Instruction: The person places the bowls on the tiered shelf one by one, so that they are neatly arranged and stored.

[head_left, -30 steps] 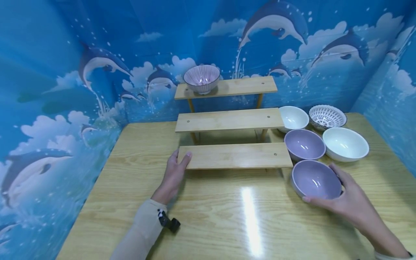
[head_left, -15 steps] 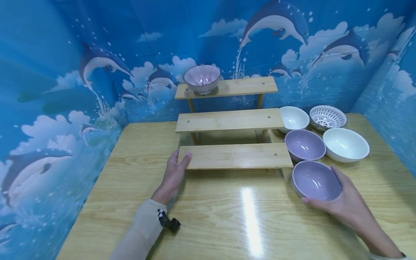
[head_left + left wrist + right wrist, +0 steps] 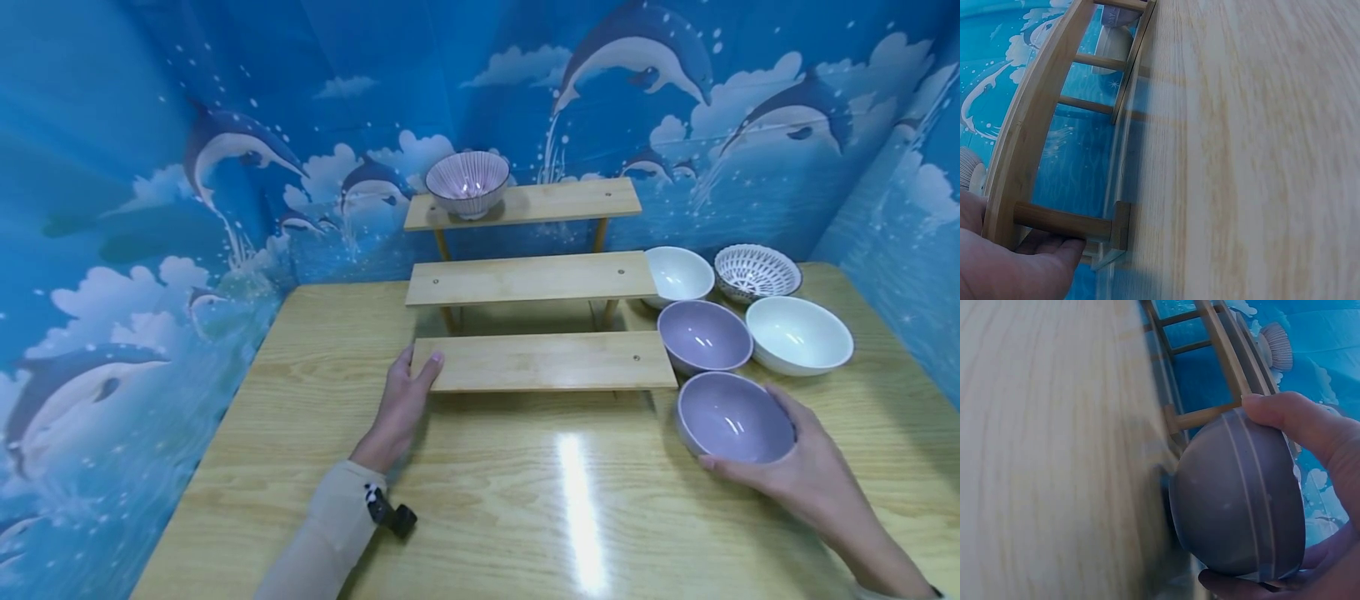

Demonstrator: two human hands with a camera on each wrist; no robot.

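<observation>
My left hand (image 3: pixel 402 400) grips the left end of the lowest board of a three-step wooden rack (image 3: pixel 547 362). In the left wrist view, its fingers (image 3: pixel 1054 253) curl under the board beside a round leg. At the rack's right front, my right hand (image 3: pixel 806 467) holds a purple bowl (image 3: pixel 735 417) by its side, thumb and fingers spread around it. The right wrist view shows the bowl's outside, with two pale lines round it; whether its foot touches the table is unclear. A second purple bowl (image 3: pixel 703 336) stands just behind it.
A striped bowl (image 3: pixel 467 185) sits on the top board's left part. Right of the rack stand a white bowl (image 3: pixel 678 275), a patterned bowl (image 3: pixel 756 271) and a wider white bowl (image 3: pixel 798 335). Dolphin-printed cloth (image 3: pixel 360 83) backs the wooden table (image 3: pixel 480 500).
My right hand and the purple bowl have shifted very slightly to the right. My left hand has stayed on the board.
</observation>
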